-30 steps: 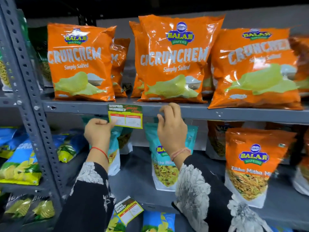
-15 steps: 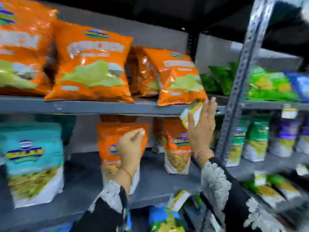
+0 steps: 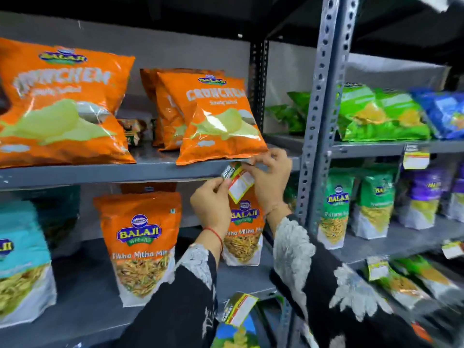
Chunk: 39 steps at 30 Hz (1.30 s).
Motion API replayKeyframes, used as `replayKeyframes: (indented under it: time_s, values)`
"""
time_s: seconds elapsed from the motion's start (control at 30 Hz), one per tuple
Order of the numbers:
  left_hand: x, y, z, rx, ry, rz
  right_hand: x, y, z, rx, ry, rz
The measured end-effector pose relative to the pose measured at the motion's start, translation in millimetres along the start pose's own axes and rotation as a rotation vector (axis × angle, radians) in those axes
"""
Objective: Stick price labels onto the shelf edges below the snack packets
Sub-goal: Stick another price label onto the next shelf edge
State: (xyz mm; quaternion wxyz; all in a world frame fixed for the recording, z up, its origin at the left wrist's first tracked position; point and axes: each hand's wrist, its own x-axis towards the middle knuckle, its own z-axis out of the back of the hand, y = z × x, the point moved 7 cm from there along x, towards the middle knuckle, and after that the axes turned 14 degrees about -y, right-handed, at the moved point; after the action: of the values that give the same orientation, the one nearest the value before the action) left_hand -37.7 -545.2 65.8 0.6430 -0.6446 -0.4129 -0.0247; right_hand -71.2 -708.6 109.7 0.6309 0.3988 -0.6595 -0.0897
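A price label [image 3: 239, 182] with a green, red and yellow print and a white field hangs tilted just below the grey shelf edge [image 3: 150, 170]. My left hand [image 3: 212, 203] pinches its lower left corner. My right hand [image 3: 270, 175] grips its upper right side against the shelf edge. Right above the label sits an orange Crunchem chips packet [image 3: 218, 119]. A bigger orange Crunchem packet [image 3: 60, 104] lies further left on the same shelf.
A perforated grey upright post [image 3: 319, 116] stands right of my hands. Orange namkeen pouches [image 3: 140, 244] fill the shelf below. Green and blue packets [image 3: 381, 116] sit in the right bay, whose edges carry labels [image 3: 415, 159]. Another label [image 3: 242, 307] hangs on the lower shelf edge.
My view swung right along the shelf, away from a label stuck further left. The right hand carried a label to the shelf edge under the right Crunchem packet, and the left hand joined it.
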Motion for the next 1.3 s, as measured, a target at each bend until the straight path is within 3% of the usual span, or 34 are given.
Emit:
replayKeyframes:
  time_s: [0.1, 0.2, 0.53, 0.63, 0.87, 1.0, 1.07, 1.1, 1.2, 1.23, 1.3]
  values:
    - [8.0, -6.3, 4.7, -0.024, -0.012, -0.098, -21.0, -29.4, 13.8, 0.205, -0.153, -0.303]
    - [17.8, -3.6, -2.5, -0.035, 0.005, -0.086, -24.2, -40.2, 8.0, 0.296, -0.197, -0.465]
    - [39.8, 7.7, -12.4, 0.094, -0.084, -0.005, -12.9, -43.3, -8.4, 0.234, -0.195, -0.443]
    - [44.3, 12.0, -8.2, 0.167, -0.087, -0.006, -2.1, -53.8, -2.9, 0.091, -0.186, -0.561]
    - [52.9, 17.0, -9.0, 0.239, 0.03, 0.042, 10.8, -50.8, -2.9, 0.009, -0.115, -0.84]
    - [53.8, 14.6, -8.9, 0.257, 0.087, 0.058, 14.1, -41.1, 2.4, -0.184, -0.002, -0.749]
    - [52.7, 15.1, -5.6, 0.235, 0.104, 0.052, 13.7, -38.6, 4.4, -0.169, -0.009, -0.672]
    - [50.9, 19.1, -0.7, 0.214, 0.112, 0.048, 12.0, -36.6, 9.0, -0.144, -0.042, -0.591]
    - [31.0, 54.8, 26.8, 0.186, 0.139, 0.015, -19.7, -28.8, 28.3, -0.186, -0.065, -0.091]
    - [17.3, 77.0, 38.2, 0.182, 0.143, 0.032, -42.3, -34.8, 28.9, -0.215, 0.022, 0.029]
    - [-22.9, 130.5, 59.9, 0.193, 0.177, 0.175, -93.8, -65.6, 27.2, -0.274, 0.29, 0.097]
